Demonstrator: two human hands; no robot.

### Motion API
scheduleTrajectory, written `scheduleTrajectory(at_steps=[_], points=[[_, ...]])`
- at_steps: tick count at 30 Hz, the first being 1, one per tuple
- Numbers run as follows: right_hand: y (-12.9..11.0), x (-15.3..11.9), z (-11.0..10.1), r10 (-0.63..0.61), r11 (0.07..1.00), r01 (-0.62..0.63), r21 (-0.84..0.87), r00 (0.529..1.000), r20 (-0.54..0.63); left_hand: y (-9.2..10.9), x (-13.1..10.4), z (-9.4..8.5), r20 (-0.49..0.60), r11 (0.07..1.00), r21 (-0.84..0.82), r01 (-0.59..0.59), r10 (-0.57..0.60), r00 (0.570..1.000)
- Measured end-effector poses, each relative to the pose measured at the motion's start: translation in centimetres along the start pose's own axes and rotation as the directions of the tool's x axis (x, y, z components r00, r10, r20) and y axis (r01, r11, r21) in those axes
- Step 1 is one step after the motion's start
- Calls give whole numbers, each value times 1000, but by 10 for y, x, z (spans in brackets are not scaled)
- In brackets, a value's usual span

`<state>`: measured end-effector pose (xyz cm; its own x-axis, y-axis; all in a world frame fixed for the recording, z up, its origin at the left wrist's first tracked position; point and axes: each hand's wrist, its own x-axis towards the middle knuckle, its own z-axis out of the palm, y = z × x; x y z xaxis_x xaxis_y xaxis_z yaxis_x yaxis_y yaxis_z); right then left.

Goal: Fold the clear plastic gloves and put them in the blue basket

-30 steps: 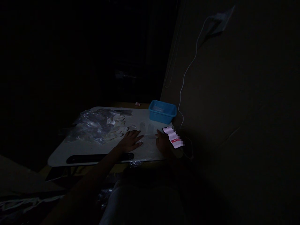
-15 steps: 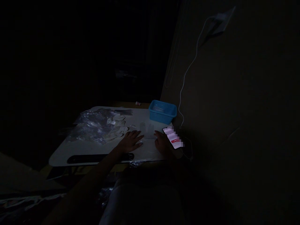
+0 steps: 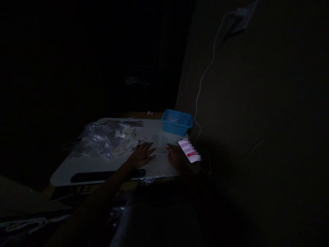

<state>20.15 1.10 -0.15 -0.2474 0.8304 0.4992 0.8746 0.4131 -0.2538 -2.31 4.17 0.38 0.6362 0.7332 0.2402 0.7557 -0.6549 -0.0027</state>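
Note:
My left hand (image 3: pixel 141 156) lies palm down on the white tabletop (image 3: pixel 158 168), fingers spread and nothing held. Opposite it, my right hand (image 3: pixel 175 157) also rests low over the table, its fingers apart and pointing inward. A thin clear plastic piece (image 3: pixel 159 141) lies flat between and just beyond the two hands; in the dim light its exact kind does not show. Left of my left hand are several pale flat pieces (image 3: pixel 128 141) beside a crumpled heap of clear plastic (image 3: pixel 99 137). A lit phone (image 3: pixel 187 150) sits right of my right hand.
A blue plastic basin (image 3: pixel 176 128) with something clear inside stands at the table's back right. A white cable (image 3: pixel 199 82) hangs down the right wall from a plug. Near the front edge is a dark slot (image 3: pixel 102 175). A small pinkish object (image 3: pixel 150 113) lies behind the table.
The view has shifted slightly, so the table and its things appear a little further left. Both hands keep nearly the same pose, and shadows over the clear plastic piece have lightened.

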Motion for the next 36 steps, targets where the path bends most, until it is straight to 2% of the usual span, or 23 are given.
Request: scheduleTrajectory(at_steps=[5,10,15,20,25,30,33,36], points=[[2,-2,0,74,997,-74,10,995,-65,-2,-1,3,-4,1000,8,-9,9,1000],[3,-5,-2,8,999,-5,35,995,-100,0,-1,1,-6,1000,8,-6,6,1000],[2,-6,-3,104,995,-104,8,982,-156,2,-2,-1,-9,1000,7,-4,4,1000],[1,-7,-6,33,999,-29,38,991,-132,0,-1,1,14,1000,2,1,-1,1000],[5,-13,-6,94,996,-92,18,981,-171,-1,-1,2,6,1000,-13,1,-1,1000],[11,-22,-7,156,987,-145,74,972,-177,2,-1,-7,22,997,-73,5,-4,1000],[12,-26,-5,195,975,-175,136,970,-147,1,-1,-11,-27,988,-153,-24,20,999],[12,-30,-4,222,963,-197,183,967,-127,-3,-1,-10,-153,963,-267,-31,-11,988]])
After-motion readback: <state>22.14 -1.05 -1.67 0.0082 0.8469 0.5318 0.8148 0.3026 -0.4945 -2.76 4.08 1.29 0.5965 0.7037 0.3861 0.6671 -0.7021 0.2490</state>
